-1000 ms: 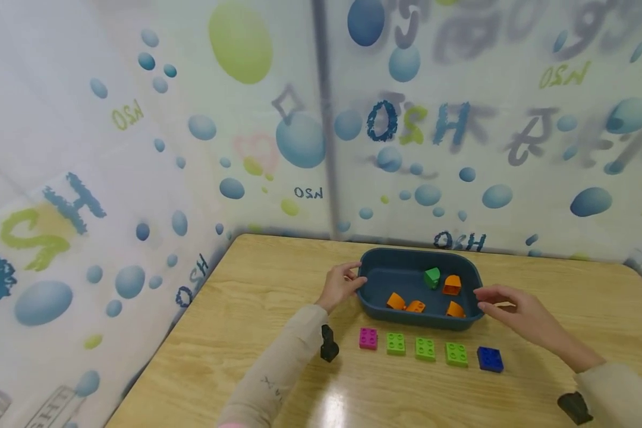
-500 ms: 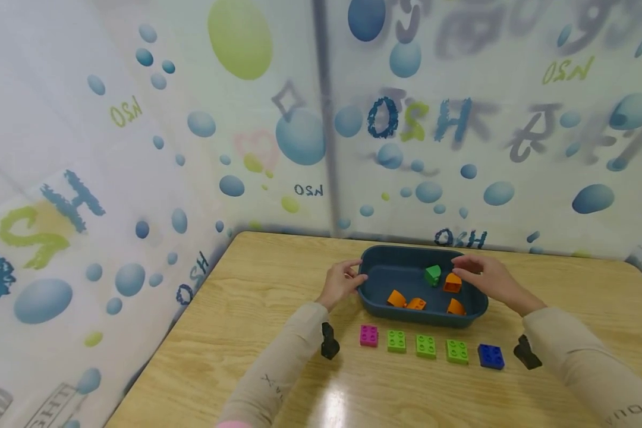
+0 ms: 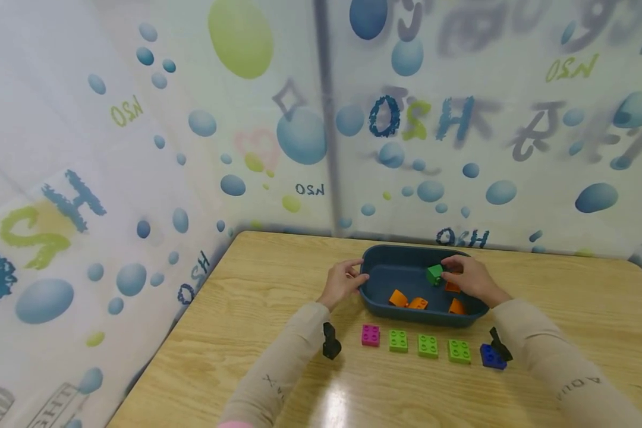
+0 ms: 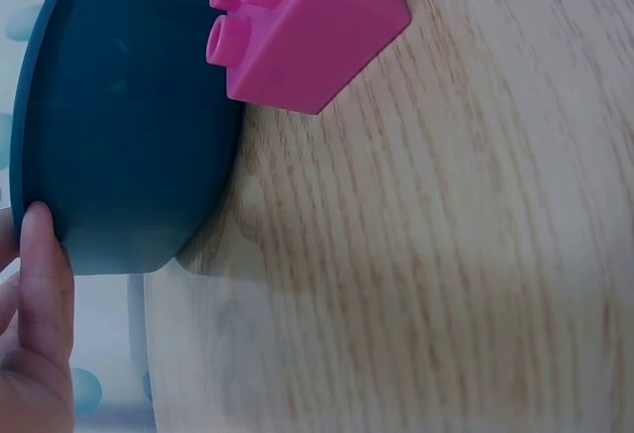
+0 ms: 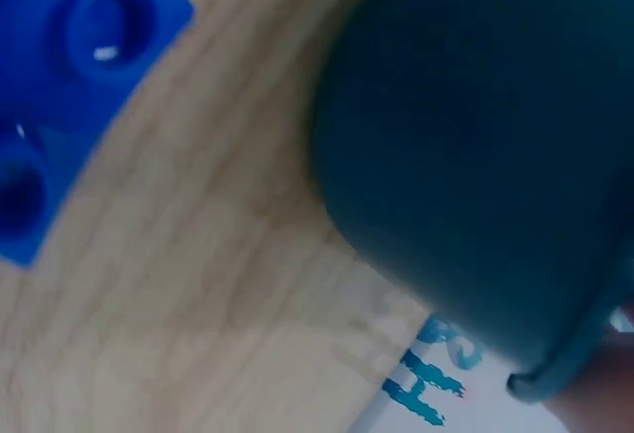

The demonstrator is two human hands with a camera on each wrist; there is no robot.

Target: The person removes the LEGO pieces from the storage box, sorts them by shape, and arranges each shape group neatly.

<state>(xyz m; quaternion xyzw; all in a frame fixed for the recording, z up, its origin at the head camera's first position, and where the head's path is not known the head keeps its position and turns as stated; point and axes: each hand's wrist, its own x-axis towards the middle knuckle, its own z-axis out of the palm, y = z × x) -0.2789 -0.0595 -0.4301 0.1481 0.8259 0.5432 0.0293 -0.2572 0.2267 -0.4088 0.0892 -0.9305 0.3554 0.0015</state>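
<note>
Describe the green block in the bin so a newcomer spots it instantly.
On the wooden table, find the dark blue bin near the far edge. Inside, just left of the right hand, is the green block. It is the only green piece among orange blocks, and darker than the lime bricks outside.

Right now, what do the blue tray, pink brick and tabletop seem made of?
Tray: probably plastic, smooth and satin, with thin walls. Pink brick: likely molded plastic, softly shiny, with hollow studs. Tabletop: wood or wood-look laminate; grain shows, and glare suggests gloss.
</note>
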